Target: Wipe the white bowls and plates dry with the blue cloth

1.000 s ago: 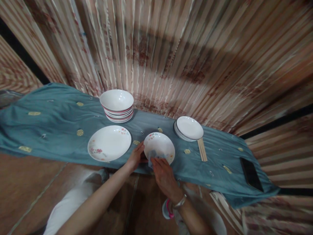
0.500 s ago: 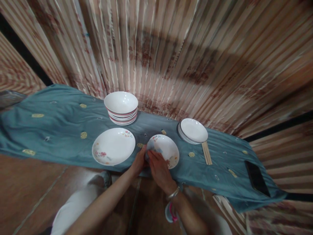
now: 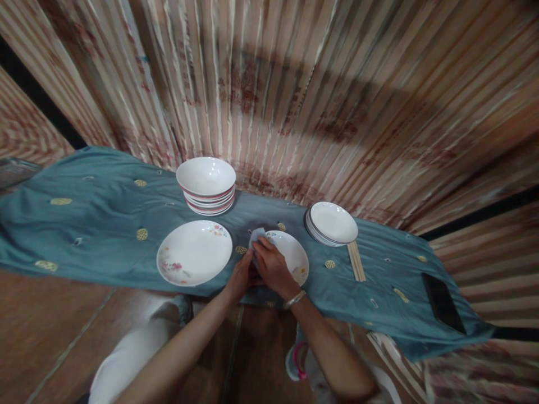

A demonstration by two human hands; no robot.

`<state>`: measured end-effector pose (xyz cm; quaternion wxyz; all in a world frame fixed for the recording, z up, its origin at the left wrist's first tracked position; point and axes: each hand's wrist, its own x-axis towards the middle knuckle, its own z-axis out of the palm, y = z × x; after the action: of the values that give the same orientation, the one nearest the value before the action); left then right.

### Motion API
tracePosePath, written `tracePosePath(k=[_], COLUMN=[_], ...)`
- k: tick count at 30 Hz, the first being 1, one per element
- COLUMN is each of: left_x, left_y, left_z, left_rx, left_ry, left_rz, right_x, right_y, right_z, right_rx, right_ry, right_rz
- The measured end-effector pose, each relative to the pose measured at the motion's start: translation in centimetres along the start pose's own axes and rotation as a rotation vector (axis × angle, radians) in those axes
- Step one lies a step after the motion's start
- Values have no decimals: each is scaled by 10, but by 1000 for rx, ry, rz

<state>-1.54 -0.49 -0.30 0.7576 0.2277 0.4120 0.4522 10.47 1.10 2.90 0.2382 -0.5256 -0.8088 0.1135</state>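
A white floral plate (image 3: 291, 251) lies near the table's front edge, its left part covered by my hands. My right hand (image 3: 273, 266) is closed on a pale bluish cloth (image 3: 257, 233) and presses it at the plate's left rim. Against that same rim, my left hand (image 3: 241, 276) has its fingers wrapped round the plate's edge; the fingertips are partly hidden by the right hand. To the left of both hands rests a larger floral plate (image 3: 194, 252), touched by neither.
Behind stands a stack of white bowls (image 3: 206, 177). A stack of small plates (image 3: 333, 221) sits back right, with wooden chopsticks (image 3: 356, 261) beside it. A black phone (image 3: 443, 303) lies at the right end of the teal tablecloth (image 3: 105, 224). A pleated curtain (image 3: 269, 101) hangs behind the table.
My right hand has moved up and left with the cloth, from the plate's inside to its left rim. More of the cloth shows now. My left hand stays at the edge.
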Motion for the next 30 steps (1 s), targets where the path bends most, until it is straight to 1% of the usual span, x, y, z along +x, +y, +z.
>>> tracePosePath(k=[3, 6, 12, 16, 22, 26, 30], left_x=[-5, -8, -7, -6, -7, -6, -6], left_y=[6, 8, 7, 7, 7, 6, 6], left_z=[6, 8, 5, 6, 7, 5, 5], left_rx=[58, 61, 57, 75, 67, 64, 71], left_ry=[15, 29, 24, 43, 31, 18, 29], left_rz=[-20, -28, -29, -32, -31, -24, -25], right_x=[11, 19, 25, 28, 24, 18, 15], right_y=[8, 17, 39, 52, 62, 65, 69], right_z=[-2, -5, -5, -6, -13, -17, -23], right_rx=[-9, -22, -80, -129, -221, -303, -322], right_ry=[-12, -20, 0, 7, -11, 3, -1], right_rz=[4, 19, 33, 56, 73, 118, 172])
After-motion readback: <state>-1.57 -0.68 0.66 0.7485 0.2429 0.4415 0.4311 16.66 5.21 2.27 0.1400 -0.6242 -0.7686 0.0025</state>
